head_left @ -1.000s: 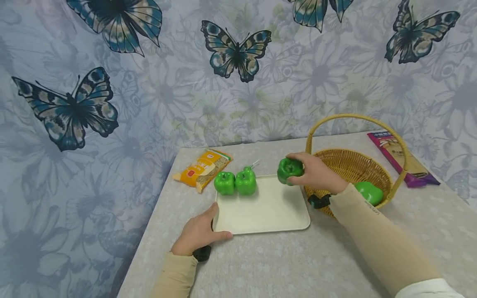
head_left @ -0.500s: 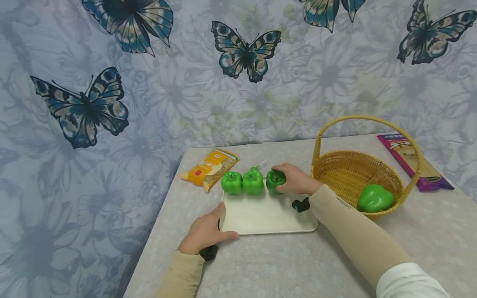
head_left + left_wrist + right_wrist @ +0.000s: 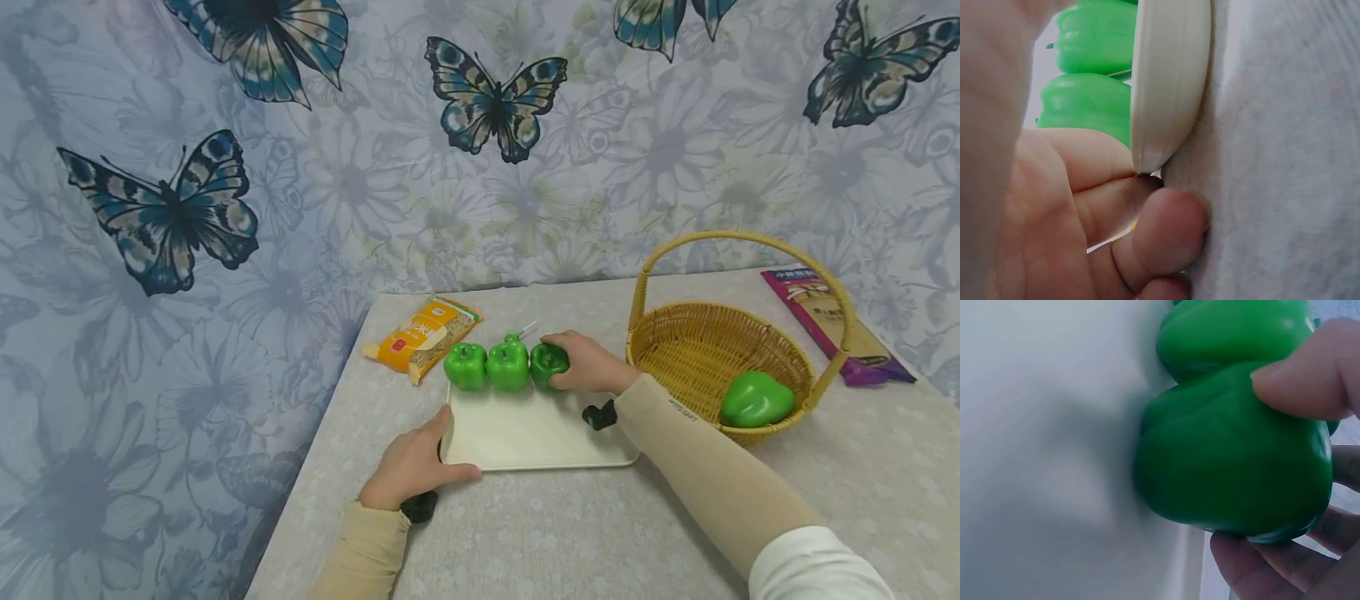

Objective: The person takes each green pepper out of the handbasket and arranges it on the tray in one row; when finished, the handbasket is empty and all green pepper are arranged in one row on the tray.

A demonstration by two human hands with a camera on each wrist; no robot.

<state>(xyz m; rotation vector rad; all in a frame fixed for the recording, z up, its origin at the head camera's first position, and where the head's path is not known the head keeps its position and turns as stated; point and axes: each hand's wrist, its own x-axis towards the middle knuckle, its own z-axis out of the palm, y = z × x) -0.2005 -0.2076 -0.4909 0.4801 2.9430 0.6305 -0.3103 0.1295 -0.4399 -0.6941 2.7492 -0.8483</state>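
Note:
A cream rectangular tray (image 3: 536,433) lies on the table with three green bell peppers in a row along its far edge. My right hand (image 3: 592,364) grips the darker bell pepper (image 3: 546,367) at the row's right end, thumb on one side and fingers round the other. In the right wrist view this pepper (image 3: 1229,456) is right up against its neighbour. The middle bell pepper (image 3: 507,367) and the left bell pepper (image 3: 465,367) stand side by side. My left hand (image 3: 412,468) holds the tray's near left corner, thumb along the front edge, fingers at the left side.
A wicker basket (image 3: 645,346) with a tall handle stands right of the tray, holding one green pepper (image 3: 757,400). An orange bag of grain (image 3: 423,337) lies at the back left. A purple packet (image 3: 840,329) lies behind the basket, near the patterned wall.
My right hand has carried the darker pepper left from beside the basket to the right end of the row, then slightly closer to the middle pepper. My left hand stays at the tray corner.

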